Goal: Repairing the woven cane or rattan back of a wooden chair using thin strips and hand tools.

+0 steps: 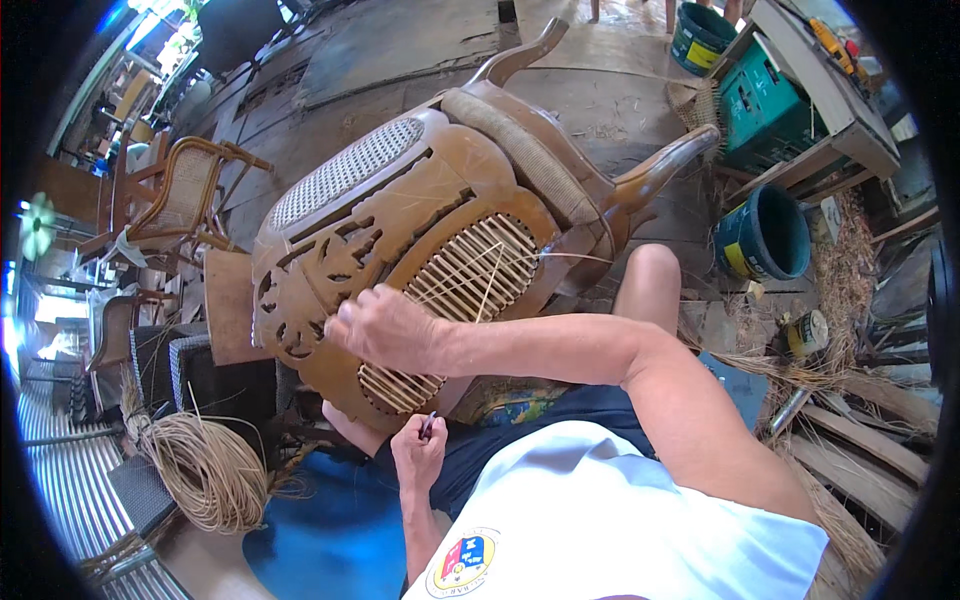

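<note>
A brown carved wooden chair (pixel 480 155) lies tipped over in front of me, its back panel facing up. Pale cane strands (pixel 482 262) cross an oval opening in rows, with a few loose strands slanting over them. My right hand (pixel 385 328) is above the carved wood beside the oval, slightly blurred. Its fingers are curled where a loose cane strand runs to them; the grip itself is partly hidden. Close to the oval's near end, my left hand (pixel 418 455) is closed round a small dark tool (pixel 428 426), whose kind I cannot make out.
A coil of cane (pixel 205 470) sits at the left, near a blue surface (pixel 325 525). Other chairs (pixel 190 185) stand behind it. To the right are a dark green bucket (pixel 762 235), a green crate (pixel 765 105) under a wooden bench (pixel 840 90), and scattered planks and shavings.
</note>
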A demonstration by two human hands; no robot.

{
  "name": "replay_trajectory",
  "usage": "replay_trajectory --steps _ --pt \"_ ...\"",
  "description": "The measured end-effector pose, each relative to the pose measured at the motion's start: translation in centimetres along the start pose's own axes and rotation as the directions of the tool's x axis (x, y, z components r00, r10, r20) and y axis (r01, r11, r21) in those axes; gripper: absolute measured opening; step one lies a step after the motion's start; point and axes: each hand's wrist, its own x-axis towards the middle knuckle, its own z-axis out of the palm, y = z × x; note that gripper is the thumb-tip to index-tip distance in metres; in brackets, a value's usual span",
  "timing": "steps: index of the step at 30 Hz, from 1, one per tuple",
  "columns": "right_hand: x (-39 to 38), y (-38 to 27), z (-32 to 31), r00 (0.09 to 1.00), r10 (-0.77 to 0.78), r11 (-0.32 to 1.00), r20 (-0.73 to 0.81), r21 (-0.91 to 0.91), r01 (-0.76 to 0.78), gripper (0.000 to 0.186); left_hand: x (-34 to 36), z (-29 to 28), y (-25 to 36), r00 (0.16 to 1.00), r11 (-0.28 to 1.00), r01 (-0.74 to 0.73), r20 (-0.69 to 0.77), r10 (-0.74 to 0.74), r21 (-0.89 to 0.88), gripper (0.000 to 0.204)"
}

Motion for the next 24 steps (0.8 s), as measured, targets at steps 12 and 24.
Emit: replay_trajectory --steps 12,24 --pt "0.9 11.1 -8.9 0.925 0.332 0.696 0.187 0.613 -0.374 0.025 7.5 6.2 8.8 0.896 0.896 -0.38 -0.148 0.419 0.231 0.034" --pt "-18.0 14.6 -7.0 0.953 0.269 0.961 -0.139 -0.033 -0.275 0.047 8.3 5.0 7.7 0.875 0.875 -0.412 -0.157 0.457 0.255 0.005"
